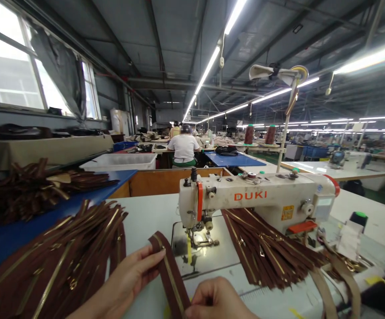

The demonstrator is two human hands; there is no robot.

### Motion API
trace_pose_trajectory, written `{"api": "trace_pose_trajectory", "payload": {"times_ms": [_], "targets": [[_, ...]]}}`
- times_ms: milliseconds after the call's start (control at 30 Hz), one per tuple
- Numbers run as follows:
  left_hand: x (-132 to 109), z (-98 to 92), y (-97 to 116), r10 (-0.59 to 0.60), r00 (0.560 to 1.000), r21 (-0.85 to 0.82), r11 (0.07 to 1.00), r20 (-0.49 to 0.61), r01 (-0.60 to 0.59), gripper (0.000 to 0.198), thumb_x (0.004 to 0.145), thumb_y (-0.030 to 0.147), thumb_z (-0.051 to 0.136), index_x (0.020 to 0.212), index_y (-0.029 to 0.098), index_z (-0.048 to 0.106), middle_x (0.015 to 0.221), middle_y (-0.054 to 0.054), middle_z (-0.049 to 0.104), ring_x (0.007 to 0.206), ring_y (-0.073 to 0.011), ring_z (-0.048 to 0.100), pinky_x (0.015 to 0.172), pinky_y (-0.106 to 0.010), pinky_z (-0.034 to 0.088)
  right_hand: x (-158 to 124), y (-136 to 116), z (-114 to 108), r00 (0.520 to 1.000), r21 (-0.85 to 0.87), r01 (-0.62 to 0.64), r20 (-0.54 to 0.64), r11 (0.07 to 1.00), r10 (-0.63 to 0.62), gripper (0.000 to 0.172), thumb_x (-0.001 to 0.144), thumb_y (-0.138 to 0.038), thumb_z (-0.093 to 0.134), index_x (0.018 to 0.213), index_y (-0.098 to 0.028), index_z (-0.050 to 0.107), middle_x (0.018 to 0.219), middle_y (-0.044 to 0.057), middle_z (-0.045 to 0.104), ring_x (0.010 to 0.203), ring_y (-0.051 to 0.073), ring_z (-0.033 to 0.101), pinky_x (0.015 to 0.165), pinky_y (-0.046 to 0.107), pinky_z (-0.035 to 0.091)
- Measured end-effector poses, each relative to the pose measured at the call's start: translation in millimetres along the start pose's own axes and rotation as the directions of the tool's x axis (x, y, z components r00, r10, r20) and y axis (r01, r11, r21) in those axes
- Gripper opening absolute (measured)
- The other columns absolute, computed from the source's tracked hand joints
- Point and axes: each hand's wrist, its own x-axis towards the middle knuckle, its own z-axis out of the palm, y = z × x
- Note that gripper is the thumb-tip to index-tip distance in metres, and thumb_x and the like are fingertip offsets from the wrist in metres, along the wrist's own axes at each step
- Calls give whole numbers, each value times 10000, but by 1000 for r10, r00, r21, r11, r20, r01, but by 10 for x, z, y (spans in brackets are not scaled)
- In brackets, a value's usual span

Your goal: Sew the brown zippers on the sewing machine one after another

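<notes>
A brown zipper [170,270] with gold teeth stretches between my two hands, in front of the sewing machine [225,195]. Its upper end is pinched by my left hand [135,270], thumb on top near the teeth. Lower down, my right hand [217,299] grips the edge of the same zipper, fingers curled. Just beyond them lie the metal needle plate [208,254] and the presser foot [200,239]. To the left is a heap of brown zippers [56,261] with gold teeth and pulls. Another fanned bundle of zippers [268,248] rests under the machine arm.
A blue table [22,243] at the left bears more brown strips [19,190]. Beige straps [341,270] hang at the right near a thread cone [358,221]. Behind the machine stand a white bin [122,161] and a seated person in a white shirt [183,148].
</notes>
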Motion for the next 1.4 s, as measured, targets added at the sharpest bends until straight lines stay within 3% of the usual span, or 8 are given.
{"api": "trace_pose_trajectory", "payload": {"times_ms": [100, 233, 367, 533, 767, 1000, 1167, 1400], "targets": [[266, -19, -22, 97, 995, 156, 983, 12, -98, 352, 547, 371, 809, 781, 145, 674, 827, -100, 733, 853, -262, 687, 737, -292, 536, 41, -198, -29, 992, -261, 54, -95, 964, -81, 109, 686, -247, 710, 620, -174, 664, 532, -41, 544, 520, 94, 459, 482, 203, 285], [660, 28, -40, 300, 953, 344, 891, 40, -295, 396, 562, 416, 734, 836, 146, 640, 872, -123, 729, 875, -311, 682, 801, -406, 532, 195, -381, -67, 971, -578, 126, -93, 806, -218, 73, 703, -255, 704, 669, -191, 690, 636, -18, 642, 587, 110, 506, 539, 218, 280], [895, 78, -85, 394, 919, 477, 807, 4, -349, 420, 579, 364, 698, 938, 160, 623, 913, -109, 717, 959, -337, 651, 865, -479, 498, 345, -377, -102, 960, -707, 155, -58, 690, -275, 115, 754, -301, 669, 692, -204, 673, 692, -10, 674, 624, 119, 532, 565, 227, 270], [634, 120, -270, 545, 838, 653, 621, 37, -433, 368, 661, 252, 621, 1024, 191, 645, 1230, -96, 604, 1269, -311, 423, 1116, -491, 223, 360, -322, -110, 957, -722, 188, -18, 667, -288, 160, 787, -321, 648, 682, -199, 645, 690, -14, 666, 629, 116, 536, 558, 229, 262], [243, 138, -547, 421, 792, 847, 96, 442, -523, 373, 908, 255, 397, 1215, 148, 579, 1330, -135, 544, 1251, -255, 469, 1061, -445, 359, 338, -340, -170, 931, -710, 303, 77, 636, -357, 144, 826, -259, 619, 700, -190, 635, 686, -18, 648, 629, 117, 537, 577, 228, 297], [526, 148, -416, 396, 781, 831, 75, 482, -551, 393, 913, 275, 394, 1237, 124, 557, 1343, -148, 531, 1246, -261, 482, 1052, -424, 370, 277, -300, -340, 849, -657, 464, 139, 594, -510, 84, 825, -144, 596, 883, -187, 639, 806, 11, 638, 784, 147, 567, 708, 235, 397], [692, 145, -441, 420, 781, 840, 73, 463, -537, 401, 920, 284, 379, 1241, 107, 542, 1342, -167, 526, 1245, -279, 479, 1046, -449, 367, 230, -293, -382, 765, -681, 588, 290, 438, -575, 148, 880, -207, 539, 977, -197, 651, 863, 41, 623, 839, 176, 546, 749, 270, 417], [542, 178, -451, 459, 767, 845, 61, 449, -531, 382, 918, 248, 367, 1246, 133, 526, 1322, -144, 542, 1236, -271, 476, 1054, -461, 358, 227, -257, -361, 756, -705, 587, 304, 397, -579, 174, 896, -225, 515, 1006, -205, 649, 864, 44, 612, 865, 188, 534, 761, 283, 421]]}}
